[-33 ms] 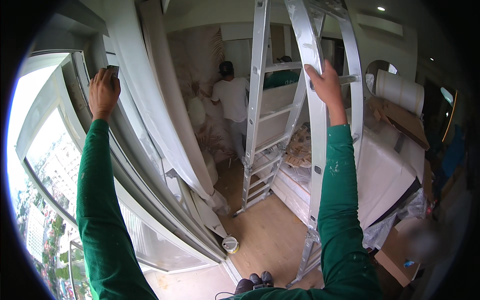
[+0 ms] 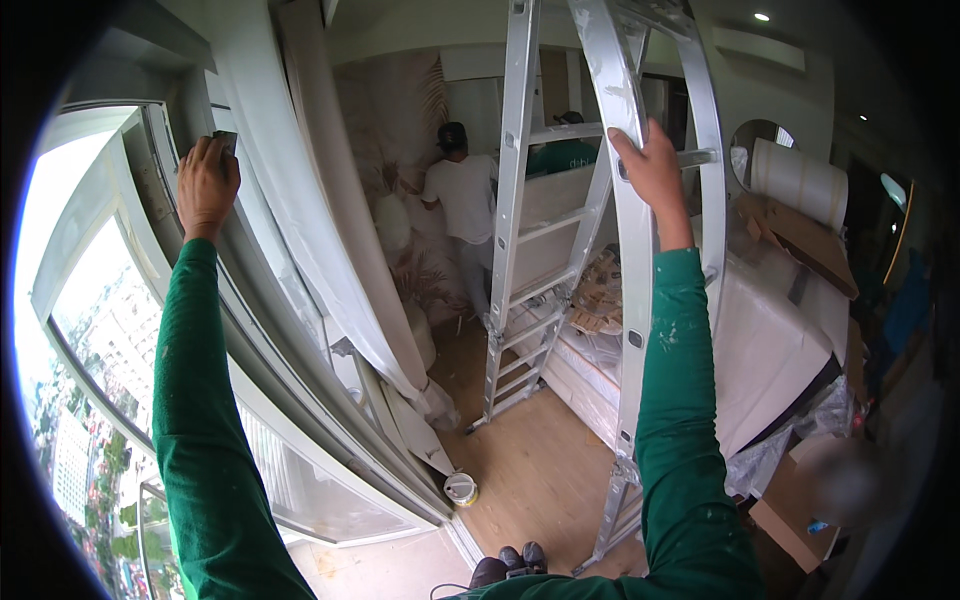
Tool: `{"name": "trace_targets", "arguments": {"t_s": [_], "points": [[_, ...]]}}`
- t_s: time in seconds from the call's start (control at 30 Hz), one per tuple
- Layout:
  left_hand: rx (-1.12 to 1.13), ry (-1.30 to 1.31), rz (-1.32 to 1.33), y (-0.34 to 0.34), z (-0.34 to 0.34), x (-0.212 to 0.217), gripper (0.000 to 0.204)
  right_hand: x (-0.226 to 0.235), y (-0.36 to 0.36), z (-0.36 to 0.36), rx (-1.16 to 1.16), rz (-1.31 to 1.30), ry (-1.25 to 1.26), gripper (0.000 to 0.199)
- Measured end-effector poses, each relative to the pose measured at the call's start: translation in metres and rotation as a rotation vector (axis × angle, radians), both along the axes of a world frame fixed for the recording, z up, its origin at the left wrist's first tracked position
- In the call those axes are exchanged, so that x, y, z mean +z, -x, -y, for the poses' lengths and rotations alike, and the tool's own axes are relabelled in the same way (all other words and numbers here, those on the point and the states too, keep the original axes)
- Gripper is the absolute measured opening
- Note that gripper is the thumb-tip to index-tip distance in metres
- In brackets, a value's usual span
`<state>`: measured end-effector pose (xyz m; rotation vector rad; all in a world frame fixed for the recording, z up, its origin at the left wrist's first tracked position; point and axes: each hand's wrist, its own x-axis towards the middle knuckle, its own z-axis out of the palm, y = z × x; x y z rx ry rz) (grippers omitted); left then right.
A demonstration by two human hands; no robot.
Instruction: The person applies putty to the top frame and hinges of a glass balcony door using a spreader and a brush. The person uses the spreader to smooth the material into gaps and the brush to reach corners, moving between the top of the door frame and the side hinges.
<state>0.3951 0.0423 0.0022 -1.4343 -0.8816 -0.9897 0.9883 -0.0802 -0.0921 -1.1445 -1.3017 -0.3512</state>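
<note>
Shoes (image 2: 510,558) sat at bottom centre, w/ a small can (image 2: 461,488) on the floor just above. Left hand (image 2: 207,186), upper left, pressed a small grey block (image 2: 226,141) to the window frame (image 2: 150,180), fingers closed on it. Right hand (image 2: 655,172), top centre-right, had fingers wrapped round the ladder (image 2: 632,300) rail. Further back, a person (image 2: 463,200) faced the wall.

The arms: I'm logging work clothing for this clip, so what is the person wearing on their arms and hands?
Both arms are in long, dark green sleeves reaching the wrists. The right sleeve carries small pale paint-like flecks; the left sleeve looks plain. The left hand and right hand are bare, without gloves.
</note>
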Motion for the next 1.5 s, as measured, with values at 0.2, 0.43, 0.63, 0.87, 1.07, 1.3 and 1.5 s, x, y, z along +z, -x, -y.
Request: {"name": "trace_targets", "arguments": {"t_s": [0.2,0.43,0.63,0.87,1.07,1.3,1.5], "points": [[-0.012,0.006,0.005,-0.002,-0.001,0.003,0.023,0.002,0.002,0.0,0.01,-0.02,-0.005,0.042],[-0.005,0.031,0.025,-0.003,0.002,0.003,0.021,0.003,0.003,0.003,-0.001,-0.001,-0.002,0.043],[-0.055,0.003,0.014,-0.004,0.004,0.003,0.022,0.004,0.005,0.005,-0.01,-0.004,0.001,0.045],[-0.065,-0.001,0.014,-0.007,0.007,0.004,0.02,0.004,0.007,0.01,-0.022,-0.012,0.028,0.05],[-0.053,0.015,0.034,-0.011,0.012,0.003,0.018,0.004,0.007,0.01,-0.001,-0.02,0.038,0.054],[-0.057,0.006,0.026,-0.014,0.013,0.003,0.02,-0.003,0.003,0.006,0.013,0.015,-0.059,0.047],[-0.033,-0.002,0.029,-0.013,0.012,0.004,0.021,-0.007,-0.002,-0.002,-0.004,0.031,-0.062,0.062]]}}
